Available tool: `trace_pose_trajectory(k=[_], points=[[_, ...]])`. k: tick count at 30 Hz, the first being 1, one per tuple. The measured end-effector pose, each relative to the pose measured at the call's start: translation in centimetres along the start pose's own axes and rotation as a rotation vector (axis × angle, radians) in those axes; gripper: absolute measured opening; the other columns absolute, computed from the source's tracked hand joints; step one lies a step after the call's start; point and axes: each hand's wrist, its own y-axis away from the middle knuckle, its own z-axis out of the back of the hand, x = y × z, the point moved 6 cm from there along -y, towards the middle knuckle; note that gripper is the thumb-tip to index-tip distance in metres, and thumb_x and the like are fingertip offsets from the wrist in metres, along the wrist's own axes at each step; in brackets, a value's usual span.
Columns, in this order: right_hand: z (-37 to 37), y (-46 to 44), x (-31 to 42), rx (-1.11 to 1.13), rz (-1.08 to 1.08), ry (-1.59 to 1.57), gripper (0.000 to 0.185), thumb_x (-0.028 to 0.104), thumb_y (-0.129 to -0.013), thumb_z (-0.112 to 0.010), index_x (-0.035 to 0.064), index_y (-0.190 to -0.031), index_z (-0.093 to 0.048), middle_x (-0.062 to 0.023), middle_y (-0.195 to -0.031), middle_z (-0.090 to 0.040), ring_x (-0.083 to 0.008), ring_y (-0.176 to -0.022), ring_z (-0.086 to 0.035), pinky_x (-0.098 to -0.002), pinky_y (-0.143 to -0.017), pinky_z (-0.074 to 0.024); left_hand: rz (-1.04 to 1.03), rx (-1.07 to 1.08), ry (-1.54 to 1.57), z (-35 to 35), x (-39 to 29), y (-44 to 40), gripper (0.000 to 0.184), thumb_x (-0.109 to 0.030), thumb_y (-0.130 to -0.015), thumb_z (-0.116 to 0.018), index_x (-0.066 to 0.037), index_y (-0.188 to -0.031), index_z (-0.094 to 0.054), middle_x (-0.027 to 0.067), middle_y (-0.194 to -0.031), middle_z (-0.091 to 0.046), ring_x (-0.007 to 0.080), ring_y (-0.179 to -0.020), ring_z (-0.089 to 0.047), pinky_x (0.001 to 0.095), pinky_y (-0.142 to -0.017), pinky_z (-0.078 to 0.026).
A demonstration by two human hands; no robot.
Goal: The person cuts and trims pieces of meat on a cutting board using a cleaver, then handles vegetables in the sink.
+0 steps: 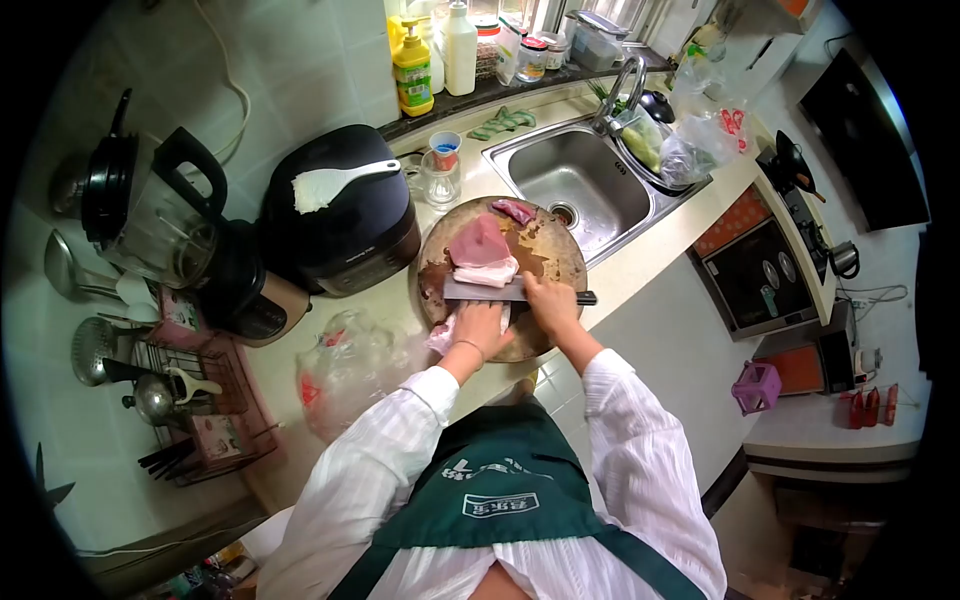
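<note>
A round wooden chopping board [560, 245] lies on the counter with raw meat on it. My right hand [550, 302] is closed round the kitchen knife [485, 289], whose blade lies crosswise over the board, its black handle tip jutting out to the right. On the near side of the blade, my left hand [478, 328] holds down a pale pink piece of meat [441, 336], its fingers close to the blade. Beyond the blade sits a larger chunk of meat [478, 241] with a whitish fatty edge. A small dark red strip of meat [514, 210] rests near the board's far rim.
A steel sink [580, 170] adjoins the board at the far right. To the left stand a black rice cooker [345, 225] with a white rice paddle [340, 183] on top and a blender [235, 260]. Glass cups [440, 180] and a crumpled plastic bag [350, 370] flank the board.
</note>
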Motion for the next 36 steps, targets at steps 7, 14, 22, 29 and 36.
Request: trace_pose_trajectory(k=[7, 14, 22, 29, 36], points=[[1.2, -1.1, 2.0, 0.069, -0.056, -0.104, 0.01, 0.011, -0.083, -0.051, 0.01, -0.093, -0.054, -0.0145, -0.073, -0.064, -0.0337, -0.066, -0.065, -0.0443, -0.058, -0.0507, -0.046, -0.157, -0.009, 1.5, -0.7, 0.5, 0.052, -0.039, -0.068, -0.071, -0.007, -0.107, -0.058, 0.0116, -0.106, -0.061, 0.0271, -0.105, -0.054, 0.0401, -0.093, -0.039], [1.1, -2.8, -2.9, 0.263, -0.164, -0.451, 0.028, 0.01, -0.074, -0.06, 0.0151, -0.101, -0.066, -0.0168, -0.085, -0.067, -0.0366, -0.083, -0.064, -0.0458, -0.073, -0.0501, -0.07, -0.192, 0.1, 2.0, -0.6, 1.1, 0.047, -0.029, -0.064, -0.072, -0.006, -0.102, -0.054, 0.0111, -0.106, -0.054, 0.0282, -0.103, -0.048, 0.0397, -0.088, -0.038], [3.8, -2.7, -0.4, 0.141, -0.109, -0.326, 0.023, 0.014, -0.076, -0.062, 0.0144, -0.099, -0.066, -0.0161, -0.08, -0.066, -0.0366, -0.077, -0.064, -0.0459, -0.067, -0.05, -0.063, -0.202, 0.103, 1.5, -0.2, 1.0, 0.055, -0.033, -0.065, -0.072, -0.006, -0.111, -0.057, 0.0188, -0.13, -0.047, 0.0326, -0.114, -0.045, 0.0414, -0.093, -0.038], [2.6, -3.3, 2.3, 0.158, -0.03, -0.182, 0.014, 0.014, -0.078, -0.059, 0.0133, -0.091, -0.064, -0.0173, -0.078, -0.066, -0.0371, -0.074, -0.064, -0.0466, -0.064, -0.0503, 0.01, -0.029, 0.059, 1.1, -0.3, 0.6, 0.059, -0.036, -0.067, -0.072, -0.007, -0.115, -0.056, 0.019, -0.125, -0.049, 0.0333, -0.115, -0.045, 0.0414, -0.095, -0.037], [3.1, -3.6, 1.3, 0.123, -0.143, -0.334, 0.023, 0.016, -0.074, -0.062, 0.0124, -0.097, -0.063, -0.0184, -0.083, -0.066, -0.0371, -0.079, -0.064, -0.0459, -0.067, -0.0498, 0.061, -0.154, 0.028, 1.3, -0.5, 1.6, 0.056, -0.037, -0.071, -0.072, -0.008, -0.115, -0.054, 0.0161, -0.123, -0.05, 0.0309, -0.113, -0.045, 0.0399, -0.098, -0.035]])
